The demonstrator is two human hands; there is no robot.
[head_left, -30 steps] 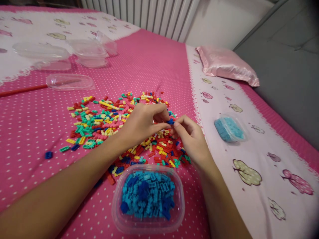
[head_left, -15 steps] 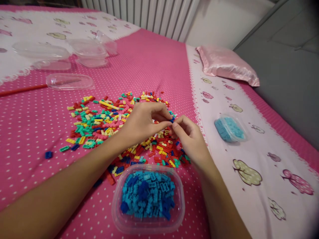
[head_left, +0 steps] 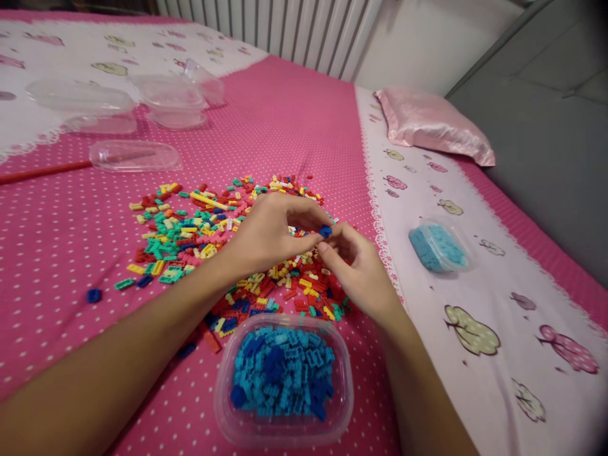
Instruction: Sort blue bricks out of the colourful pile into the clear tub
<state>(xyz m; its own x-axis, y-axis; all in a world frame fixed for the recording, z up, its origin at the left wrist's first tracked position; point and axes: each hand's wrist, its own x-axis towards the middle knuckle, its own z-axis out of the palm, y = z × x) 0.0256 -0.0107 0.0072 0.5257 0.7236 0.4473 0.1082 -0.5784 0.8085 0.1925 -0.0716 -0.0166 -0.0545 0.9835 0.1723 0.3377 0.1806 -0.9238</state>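
Note:
A small dark blue building brick is pinched between my two hands, above the right part of a loose heap of bricks. My left hand reaches over the heap with thumb and forefinger closed on the brick. From the right, my right hand meets it, fingertips pressed to the same piece. Red, yellow, green and blue bricks spread beneath both hands, which hide part of them. Nearer to me, a clear plastic tub holds light blue bricks with some dark blue ones on top.
A second clear tub of light blue bricks stands on the right. Clear containers and a clear lid by a red stick lie at the back left. A pink pillow rests near the grey headboard.
The blue brick has shifted slightly left and shows more between the fingertips. My right hand has moved a little left with it; my left hand has hardly moved.

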